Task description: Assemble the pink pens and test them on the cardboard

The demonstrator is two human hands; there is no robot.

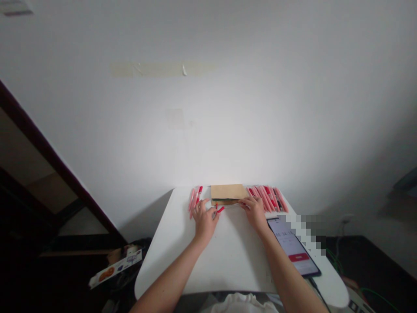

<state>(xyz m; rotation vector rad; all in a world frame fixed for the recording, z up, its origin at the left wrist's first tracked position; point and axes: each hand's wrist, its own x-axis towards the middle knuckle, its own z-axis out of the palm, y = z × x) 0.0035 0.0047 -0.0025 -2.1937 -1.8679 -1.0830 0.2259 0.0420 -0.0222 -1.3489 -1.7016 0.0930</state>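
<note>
A brown cardboard box (229,191) lies at the back of the white table, a dark gap along its near side. My left hand (206,221) is in front of its left corner, thumb and index finger pinched on a small red pen cap (220,209); the other fingers are partly spread toward the pens (194,201) on the left. At the box's near right corner is my right hand (254,212), fingers closed together by the edge. Whatever they grip there is too small to make out. Several pink and red pens (265,198) lie side by side to the right of the box.
A phone (293,248) with a lit timer screen lies on the table (224,261) at the right, beside my right forearm; a cable runs from its lower end. The wall (228,143) stands right behind the table. Clutter (117,267) sits on the floor at the left.
</note>
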